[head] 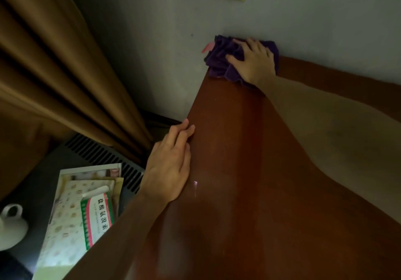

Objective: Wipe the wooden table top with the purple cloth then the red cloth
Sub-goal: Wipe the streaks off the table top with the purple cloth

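The left hand point(168, 167) lies flat and open on the surface's point(249, 193) left edge, holding nothing. The right hand point(253, 61), fingers spread, presses the bunched purple cloth point(221, 60) into the far left corner against the wall point(152, 52). Pushed further left, the overhanging cloth could slip off that corner.
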